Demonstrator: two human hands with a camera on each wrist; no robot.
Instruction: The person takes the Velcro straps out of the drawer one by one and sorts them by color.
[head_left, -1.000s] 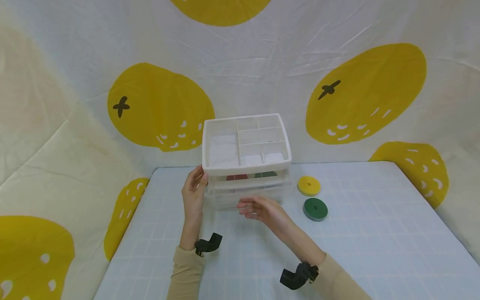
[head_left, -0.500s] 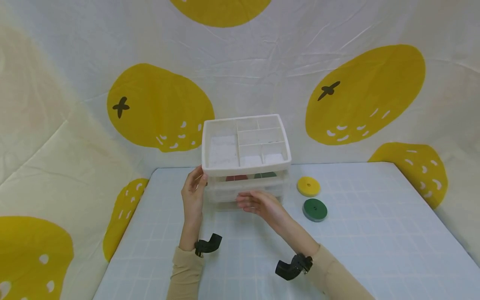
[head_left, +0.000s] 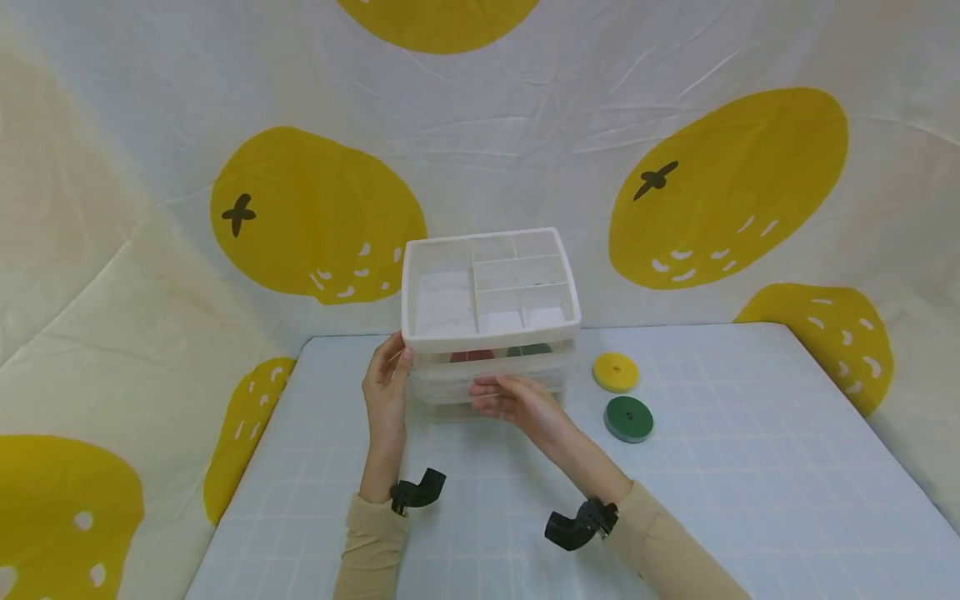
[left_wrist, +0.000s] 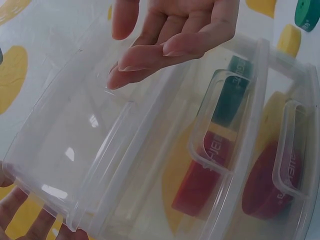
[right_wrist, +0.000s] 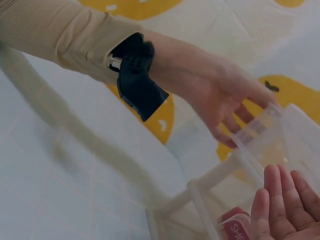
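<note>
A white and clear plastic drawer organizer stands at the back of the table, with a divided tray on top. My left hand holds its left side, thumb at the front corner; some of its fingers show along the side in the left wrist view. In front of the drawer fronts is my right hand, fingers fairly straight and holding nothing; whether they touch the plastic I cannot tell. Through the clear fronts I see red discs, a green disc and a yellow piece.
To the right of the organizer lie a yellow disc and a green disc on the pale checked tablecloth. Behind the table hangs a white cloth with yellow fruit prints. Each wrist carries a black camera mount.
My right hand has moved slightly forward and up along the drawer fronts. The left hand has stayed on the organizer's side. The loose discs have not moved.
</note>
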